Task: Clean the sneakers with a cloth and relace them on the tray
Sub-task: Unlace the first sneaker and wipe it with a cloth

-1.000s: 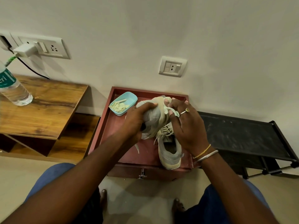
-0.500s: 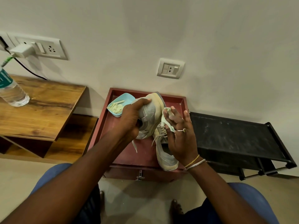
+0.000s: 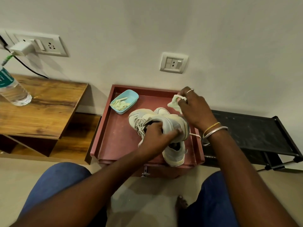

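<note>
My left hand (image 3: 157, 136) grips a pale grey sneaker (image 3: 172, 123) by its collar, fingers inside the opening, holding it above the red tray (image 3: 114, 136) with the toe pointing left. Its loose laces hang down by my knuckles. My right hand (image 3: 193, 110) pinches a small pale green cloth (image 3: 174, 104) just above the held sneaker's heel side. A second sneaker (image 3: 174, 154) lies on the tray beneath, toe away from me, partly hidden by the first. One white lace end trails over the tray's right rim.
A light blue dish (image 3: 124, 101) with pale strips sits at the tray's back left. A wooden side table (image 3: 45, 108) with a water bottle (image 3: 12, 89) stands to the left. A black rack (image 3: 250, 133) stands on the right. The wall is close behind.
My left hand turned the sneaker from sole-up to lying sideways with the opening toward me. My right hand lifted the cloth off the shoe, up and to the right.
</note>
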